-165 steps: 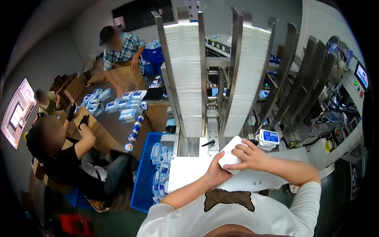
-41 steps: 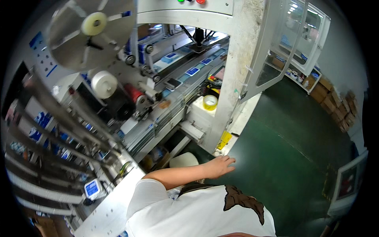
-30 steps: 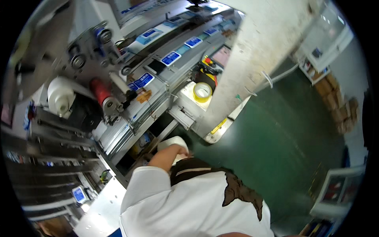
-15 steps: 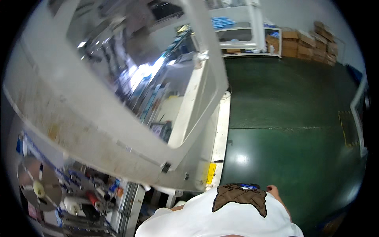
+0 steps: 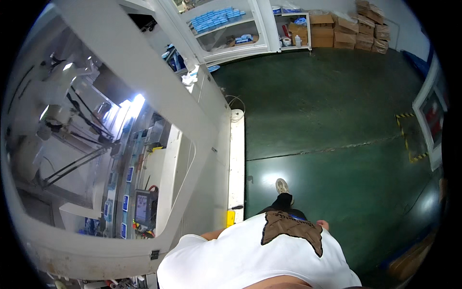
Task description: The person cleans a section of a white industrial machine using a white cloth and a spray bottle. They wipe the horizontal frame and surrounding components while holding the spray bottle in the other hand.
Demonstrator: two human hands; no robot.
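Bright glare bounces off the green floor, smooth and glossy but split by one rough seam, while the machine door shows smooth white paint, grubby along its lower edge! Matt brown cardboard boxes dull the far wall, and below, soft matt white cloth makes the shirt, its brown patch looking crinkled.

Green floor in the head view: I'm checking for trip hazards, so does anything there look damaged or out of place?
Two things. A jagged dark line crosses the green floor; it could be a crack or a worn seam. A thin pale cable also loops loosely by the far end of the white base strip, which looks untidy.
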